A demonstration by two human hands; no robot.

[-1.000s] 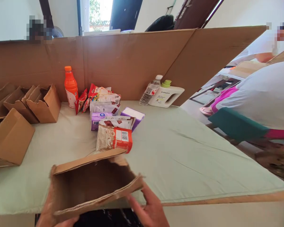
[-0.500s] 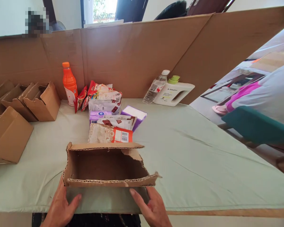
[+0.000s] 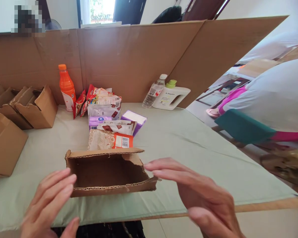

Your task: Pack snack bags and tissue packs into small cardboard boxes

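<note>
An open-topped cardboard box [image 3: 114, 191] with torn, ragged edges stands near the front of the cloth-covered table [image 3: 178, 142]; its inside looks bare. At the box's left end is my left hand [image 3: 48, 201], fingers stretched out, overlapping the corner in view. My right hand [image 3: 201, 191] is by the right end, fingers extended and thumb apart, fingertips close to the torn edge. I cannot tell whether either hand touches the cardboard. Just behind the box lies an orange and beige packet [image 3: 109, 139], its lower part hidden by the box.
Behind are brown-and-white packets [image 3: 105, 110], a purple box [image 3: 136, 120], red snack bags [image 3: 79, 104], an orange bottle [image 3: 67, 87], a clear bottle [image 3: 152, 94] and a white jug [image 3: 172, 97]. Cardboard boxes [image 3: 39, 109] stand left. A cardboard wall [image 3: 139, 59] borders the back. Someone sits at right.
Both hands have come up from below the box's front to its two ends, fingers now stretched out. The view has shifted slightly to the right.
</note>
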